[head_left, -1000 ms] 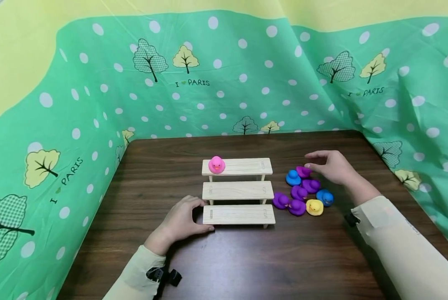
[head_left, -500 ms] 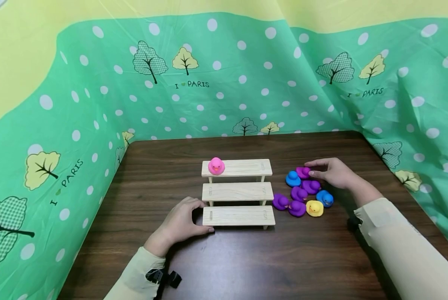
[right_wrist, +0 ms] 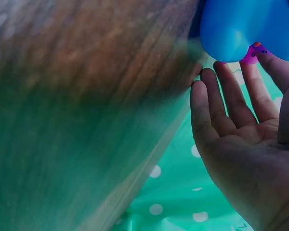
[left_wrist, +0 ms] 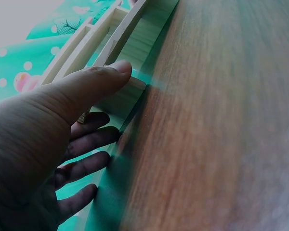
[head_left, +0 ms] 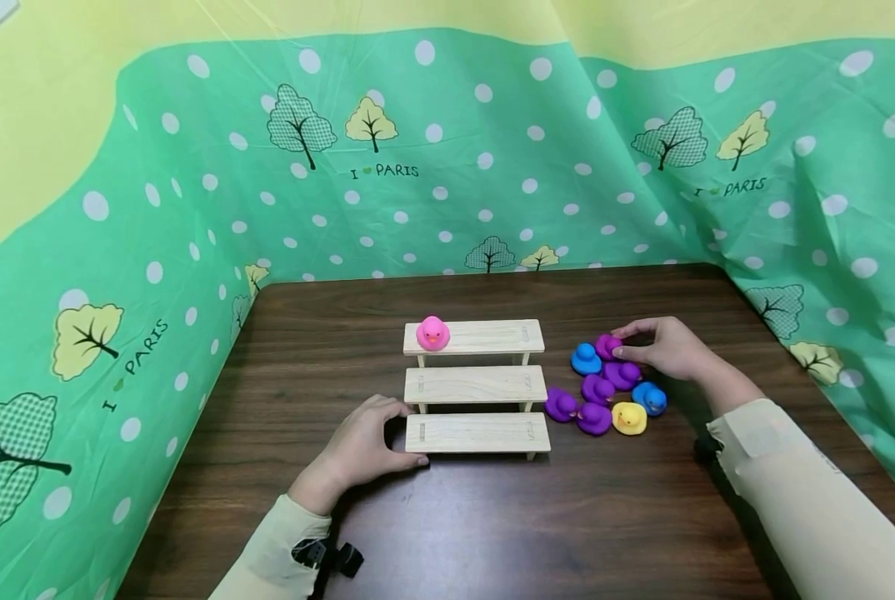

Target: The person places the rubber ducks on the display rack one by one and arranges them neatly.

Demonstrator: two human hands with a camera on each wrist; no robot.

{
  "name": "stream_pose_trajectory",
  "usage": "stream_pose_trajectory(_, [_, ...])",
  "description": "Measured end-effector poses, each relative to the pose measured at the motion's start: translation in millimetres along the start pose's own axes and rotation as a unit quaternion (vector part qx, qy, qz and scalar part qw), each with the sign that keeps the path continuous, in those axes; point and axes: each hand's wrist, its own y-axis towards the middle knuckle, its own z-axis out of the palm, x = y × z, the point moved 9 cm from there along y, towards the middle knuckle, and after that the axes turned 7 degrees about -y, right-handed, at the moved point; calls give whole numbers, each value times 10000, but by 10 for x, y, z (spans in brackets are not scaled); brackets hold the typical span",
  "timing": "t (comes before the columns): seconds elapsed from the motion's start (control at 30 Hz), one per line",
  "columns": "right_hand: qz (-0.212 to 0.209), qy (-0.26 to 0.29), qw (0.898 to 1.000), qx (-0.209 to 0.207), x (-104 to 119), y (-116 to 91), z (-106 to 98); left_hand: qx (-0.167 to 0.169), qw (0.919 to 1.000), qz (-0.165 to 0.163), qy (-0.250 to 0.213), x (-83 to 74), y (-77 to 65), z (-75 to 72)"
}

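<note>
In the head view, a three-tier wooden stand stands mid-table, a pink rubber duck on the left end of its top tier. My left hand holds the left end of the lowest tier, thumb at the front edge. In the left wrist view, the thumb lies against the wood and the other fingers spread below. Right of the stand, my right hand pinches a purple rubber duck at the back of a cluster. That duck is mostly hidden in the right wrist view behind a blue duck.
Beside the pinched duck sits a blue duck. Several purple ducks, another blue duck and a yellow duck lie close together on the dark wooden table. A green dotted cloth surrounds the table's back and sides.
My right hand has come down onto the rearmost purple duck and its fingers have closed on it; the duck has shifted slightly. The left hand and stand stay where they were.
</note>
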Motion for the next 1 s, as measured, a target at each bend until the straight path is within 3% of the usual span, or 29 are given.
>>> stream_pose_trajectory(1.0, [26,361,9993,-69,-33,-37,12,-1,10000,51,17,-10,-3,-9])
